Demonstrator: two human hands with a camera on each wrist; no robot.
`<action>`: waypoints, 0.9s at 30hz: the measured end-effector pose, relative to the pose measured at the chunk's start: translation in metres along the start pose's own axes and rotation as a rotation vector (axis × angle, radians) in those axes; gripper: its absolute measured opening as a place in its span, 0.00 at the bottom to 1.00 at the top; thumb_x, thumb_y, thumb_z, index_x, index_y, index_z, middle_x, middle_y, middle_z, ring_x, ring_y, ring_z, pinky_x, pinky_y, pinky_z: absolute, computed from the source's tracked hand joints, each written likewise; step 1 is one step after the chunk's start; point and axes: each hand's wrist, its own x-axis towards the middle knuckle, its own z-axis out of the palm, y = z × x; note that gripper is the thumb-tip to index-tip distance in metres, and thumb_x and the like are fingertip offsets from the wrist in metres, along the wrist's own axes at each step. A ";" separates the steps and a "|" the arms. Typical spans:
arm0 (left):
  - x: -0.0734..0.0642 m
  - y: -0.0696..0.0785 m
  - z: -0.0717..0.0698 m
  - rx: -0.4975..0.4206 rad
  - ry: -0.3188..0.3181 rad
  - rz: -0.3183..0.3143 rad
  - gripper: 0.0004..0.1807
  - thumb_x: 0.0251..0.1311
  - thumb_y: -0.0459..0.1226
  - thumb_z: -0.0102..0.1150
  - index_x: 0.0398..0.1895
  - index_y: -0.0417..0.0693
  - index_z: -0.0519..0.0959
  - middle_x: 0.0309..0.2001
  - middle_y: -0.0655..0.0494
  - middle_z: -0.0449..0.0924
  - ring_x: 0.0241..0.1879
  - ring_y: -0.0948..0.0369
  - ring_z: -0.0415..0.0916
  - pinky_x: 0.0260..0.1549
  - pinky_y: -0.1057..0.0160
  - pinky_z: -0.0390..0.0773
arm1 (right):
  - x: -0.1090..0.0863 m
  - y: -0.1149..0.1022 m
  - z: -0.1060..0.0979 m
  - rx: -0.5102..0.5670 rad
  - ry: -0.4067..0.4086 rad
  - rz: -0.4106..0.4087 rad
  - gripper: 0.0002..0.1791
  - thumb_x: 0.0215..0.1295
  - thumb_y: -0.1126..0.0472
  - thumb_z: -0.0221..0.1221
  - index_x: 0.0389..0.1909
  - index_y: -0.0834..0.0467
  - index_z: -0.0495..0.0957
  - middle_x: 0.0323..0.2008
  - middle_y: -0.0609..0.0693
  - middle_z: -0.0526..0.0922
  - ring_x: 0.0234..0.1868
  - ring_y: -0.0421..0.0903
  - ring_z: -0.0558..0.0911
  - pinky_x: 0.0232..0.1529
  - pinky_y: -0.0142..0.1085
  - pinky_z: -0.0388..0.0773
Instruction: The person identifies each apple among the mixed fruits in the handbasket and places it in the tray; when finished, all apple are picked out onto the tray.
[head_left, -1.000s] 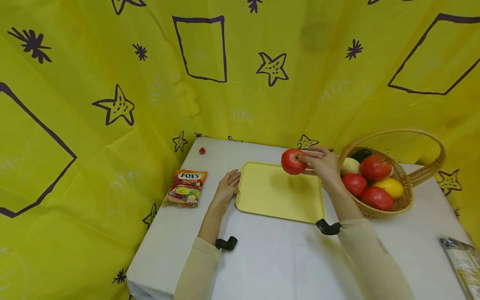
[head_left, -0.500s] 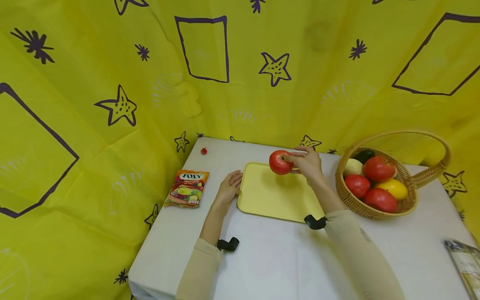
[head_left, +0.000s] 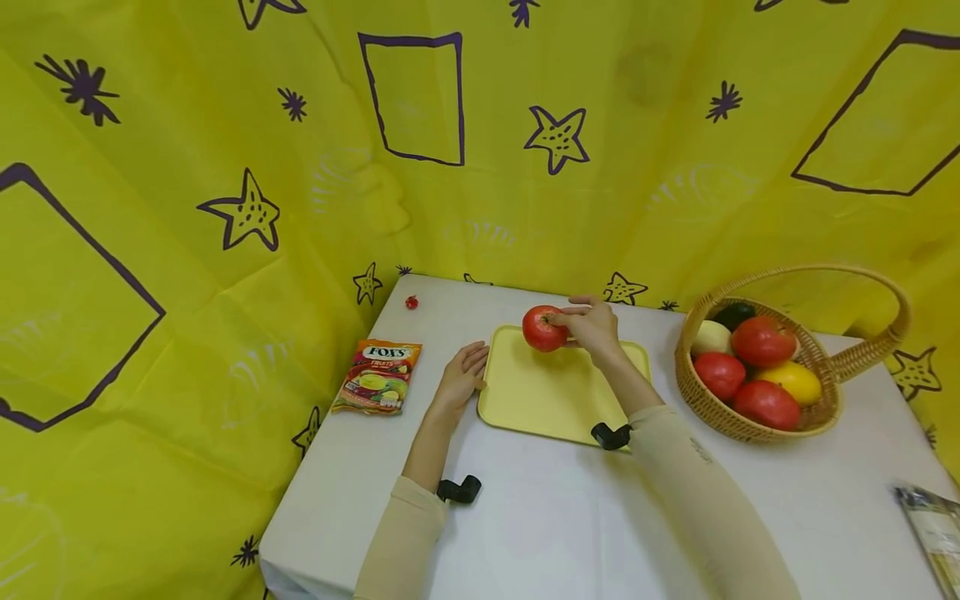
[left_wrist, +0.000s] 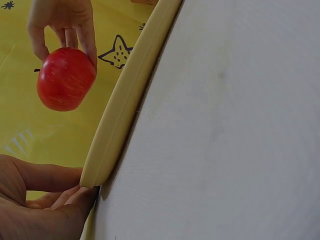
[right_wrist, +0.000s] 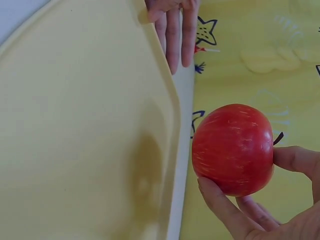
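Note:
My right hand point(head_left: 592, 329) holds a red apple point(head_left: 545, 328) by its side, between thumb and fingertips. The apple hangs above the back part of a pale yellow tray point(head_left: 540, 392) and casts a shadow on it, seen in the right wrist view. At the tray's left edge is my left hand point(head_left: 459, 379); the left wrist view shows its thumb and a finger pinching the rim point(left_wrist: 120, 110), while the right wrist view has its other fingers point(right_wrist: 172, 40) stretched along the outside.
On the right stands a wicker basket point(head_left: 832, 398) with an arched handle and several fruits. A candy bag point(head_left: 378, 379) lies left of the tray, with a small red item point(head_left: 412, 302) behind it. A flat package point(head_left: 933, 529) lies at the right edge. Yellow cloth surrounds the white table point(head_left: 517, 517).
My right hand has carried the apple leftward over the tray, away from the basket. The left hand has stayed at the tray's edge. The head view has shifted slightly.

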 end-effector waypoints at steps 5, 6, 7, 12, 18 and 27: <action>0.001 -0.001 -0.001 -0.006 0.003 -0.002 0.48 0.48 0.06 0.40 0.78 0.36 0.62 0.76 0.37 0.63 0.78 0.47 0.59 0.76 0.56 0.62 | 0.006 0.003 0.010 -0.019 0.004 0.007 0.38 0.61 0.61 0.71 0.71 0.64 0.69 0.63 0.65 0.80 0.54 0.63 0.85 0.48 0.56 0.87; 0.001 -0.002 -0.001 -0.005 0.006 -0.004 0.48 0.48 0.06 0.40 0.77 0.37 0.62 0.76 0.37 0.64 0.78 0.47 0.60 0.76 0.56 0.62 | 0.007 0.004 0.011 -0.023 0.003 0.008 0.38 0.61 0.62 0.71 0.71 0.64 0.69 0.63 0.66 0.80 0.56 0.63 0.85 0.48 0.56 0.87; 0.001 -0.002 -0.001 -0.005 0.008 -0.004 0.48 0.48 0.06 0.40 0.77 0.37 0.62 0.76 0.37 0.64 0.78 0.47 0.60 0.76 0.56 0.62 | 0.007 0.004 0.013 -0.025 0.002 0.007 0.38 0.61 0.62 0.71 0.71 0.65 0.69 0.63 0.66 0.80 0.56 0.64 0.84 0.48 0.57 0.87; 0.001 -0.003 -0.001 -0.003 0.012 -0.002 0.48 0.48 0.06 0.40 0.78 0.37 0.62 0.76 0.37 0.64 0.77 0.47 0.60 0.75 0.56 0.63 | 0.011 0.006 0.021 -0.035 0.004 0.009 0.38 0.59 0.63 0.72 0.70 0.66 0.69 0.61 0.66 0.81 0.58 0.63 0.84 0.45 0.55 0.88; 0.000 -0.002 0.001 -0.016 -0.003 0.003 0.49 0.47 0.06 0.39 0.78 0.36 0.61 0.76 0.36 0.63 0.78 0.46 0.59 0.76 0.56 0.62 | 0.014 0.008 0.030 -0.076 0.014 0.011 0.39 0.58 0.64 0.72 0.70 0.66 0.70 0.60 0.65 0.82 0.56 0.62 0.85 0.47 0.54 0.88; 0.001 -0.003 -0.001 -0.015 -0.007 0.005 0.49 0.46 0.06 0.40 0.78 0.36 0.61 0.76 0.36 0.63 0.78 0.47 0.59 0.76 0.55 0.62 | 0.018 0.012 0.042 -0.113 0.017 0.011 0.38 0.56 0.63 0.74 0.68 0.66 0.71 0.58 0.63 0.84 0.51 0.60 0.87 0.40 0.48 0.90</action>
